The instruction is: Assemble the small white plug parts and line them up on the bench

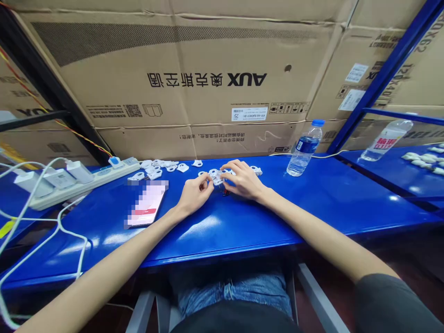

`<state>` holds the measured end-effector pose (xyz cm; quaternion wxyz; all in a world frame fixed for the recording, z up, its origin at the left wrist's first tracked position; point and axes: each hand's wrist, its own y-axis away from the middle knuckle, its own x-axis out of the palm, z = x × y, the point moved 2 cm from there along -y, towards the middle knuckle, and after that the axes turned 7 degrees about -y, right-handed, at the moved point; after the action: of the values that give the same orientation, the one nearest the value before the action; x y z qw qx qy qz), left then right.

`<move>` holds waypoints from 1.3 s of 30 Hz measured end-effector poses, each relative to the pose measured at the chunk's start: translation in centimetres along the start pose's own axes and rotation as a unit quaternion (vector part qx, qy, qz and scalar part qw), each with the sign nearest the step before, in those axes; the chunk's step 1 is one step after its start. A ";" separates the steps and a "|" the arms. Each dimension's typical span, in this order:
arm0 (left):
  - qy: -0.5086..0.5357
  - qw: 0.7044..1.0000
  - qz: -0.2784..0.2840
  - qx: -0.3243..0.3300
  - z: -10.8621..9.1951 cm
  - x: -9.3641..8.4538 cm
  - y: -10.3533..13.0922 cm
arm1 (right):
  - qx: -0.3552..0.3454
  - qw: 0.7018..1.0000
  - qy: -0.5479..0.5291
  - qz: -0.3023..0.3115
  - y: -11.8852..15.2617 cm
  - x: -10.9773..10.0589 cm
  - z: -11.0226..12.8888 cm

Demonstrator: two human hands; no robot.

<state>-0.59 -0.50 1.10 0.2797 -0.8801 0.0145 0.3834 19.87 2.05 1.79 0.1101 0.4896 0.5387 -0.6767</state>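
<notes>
Near the back of the blue table (222,231), my right hand (243,179) curls over a small white plastic part (216,176), its fingers on the part's right side. My left hand (197,193) is closed in a pinch at the part's left; what it pinches is too small to make out. Beneath the fingers of my right hand lies a small dark and red item (226,192), partly hidden. More white parts (255,170) show just behind my right hand. To the left, several similar white parts (156,167) lie in a loose pile.
A phone (147,203) lies left of my left arm. Beyond it is a power strip (104,175) with white chargers and cables. A water bottle (305,148) stands at the right, and another bottle (386,138) leans farther right. Large cardboard boxes (208,55) rise behind the table.
</notes>
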 end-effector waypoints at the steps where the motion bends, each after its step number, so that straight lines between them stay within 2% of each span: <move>1: 0.000 1.000 0.000 0.001 0.0 0.0 0.0 | 0.000 1.000 0.006 0.006 -0.1 0.0 0.1; 14: 0.031 0.999 0.007 0.007 -0.1 0.1 0.0 | -0.012 0.997 0.054 0.059 -0.5 -0.3 0.8; 19: -0.008 0.999 0.029 0.025 0.4 0.5 0.1 | 0.012 0.997 0.065 0.025 -0.5 -0.6 0.2; 25: -0.057 0.992 0.100 0.051 0.8 0.9 0.3 | 0.065 0.997 0.050 0.005 0.1 -1.0 -1.6; 30: -0.077 0.986 0.143 0.041 0.7 0.9 0.3 | 0.079 0.996 0.029 0.001 0.3 -0.9 -1.8; 39: -0.116 0.983 0.137 0.035 0.3 0.7 0.5 | 0.103 0.994 -0.043 -0.007 0.2 -0.5 -1.2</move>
<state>-0.42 -0.64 0.24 0.2550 -0.8086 0.1160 0.5173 20.90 2.81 2.15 0.0779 0.4651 0.4644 -0.7497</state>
